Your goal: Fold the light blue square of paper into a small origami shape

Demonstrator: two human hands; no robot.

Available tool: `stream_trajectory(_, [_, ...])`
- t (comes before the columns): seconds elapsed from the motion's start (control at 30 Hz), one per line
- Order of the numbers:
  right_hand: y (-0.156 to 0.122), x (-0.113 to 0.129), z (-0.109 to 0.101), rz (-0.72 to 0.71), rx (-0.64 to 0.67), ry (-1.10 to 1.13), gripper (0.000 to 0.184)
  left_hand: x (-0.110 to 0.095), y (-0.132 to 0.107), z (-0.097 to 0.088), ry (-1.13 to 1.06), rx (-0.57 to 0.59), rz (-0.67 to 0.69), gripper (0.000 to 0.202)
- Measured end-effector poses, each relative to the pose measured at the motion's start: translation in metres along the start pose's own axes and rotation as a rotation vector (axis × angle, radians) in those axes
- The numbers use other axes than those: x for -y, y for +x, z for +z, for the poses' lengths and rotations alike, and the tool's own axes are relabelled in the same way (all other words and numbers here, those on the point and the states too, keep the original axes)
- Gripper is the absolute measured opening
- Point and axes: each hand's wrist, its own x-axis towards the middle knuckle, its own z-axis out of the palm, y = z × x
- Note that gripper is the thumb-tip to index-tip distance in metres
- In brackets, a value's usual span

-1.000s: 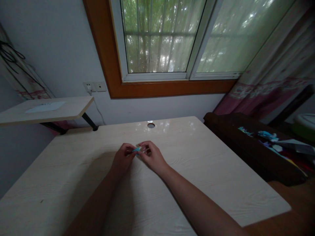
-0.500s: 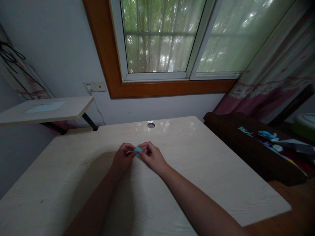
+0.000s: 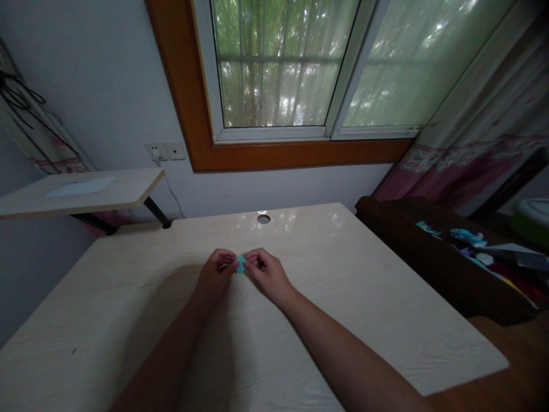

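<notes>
A small piece of turquoise folded paper [image 3: 241, 264] is held between my two hands, just above or on the pale wooden table [image 3: 369, 320]; I cannot tell whether it touches the top. My left hand [image 3: 215, 272] pinches its left side between thumb and fingers. On the other side, my right hand [image 3: 268, 272] grips the right edge the same way, fingers curled. The fingertips cover both ends of the paper, so only its middle shows.
A raised shelf [image 3: 128, 194] on black legs stands at the table's back left, with a pale sheet [image 3: 81, 187] on it. Near the back edge is a round cable hole [image 3: 263, 219]. Dark brown furniture [image 3: 412, 246] with colourful items stands to the right.
More of the turquoise paper's middle shows between the fingers, and its visible outline differs. My right thumb has shifted slightly; both hands otherwise stay in place.
</notes>
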Motion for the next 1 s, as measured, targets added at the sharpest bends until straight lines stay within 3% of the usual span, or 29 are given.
stream_trajectory(0.37, [0.001,0.005,-0.004,-0.067,-0.004,-0.087,0.013,-0.010,-0.001,0.000,0.055,0.062,-0.118,0.024])
stream_trajectory(1.0, [-0.001,0.010,-0.005,-0.011,-0.015,0.014,0.015,-0.010,-0.002,-0.002,0.151,0.077,-0.108,0.024])
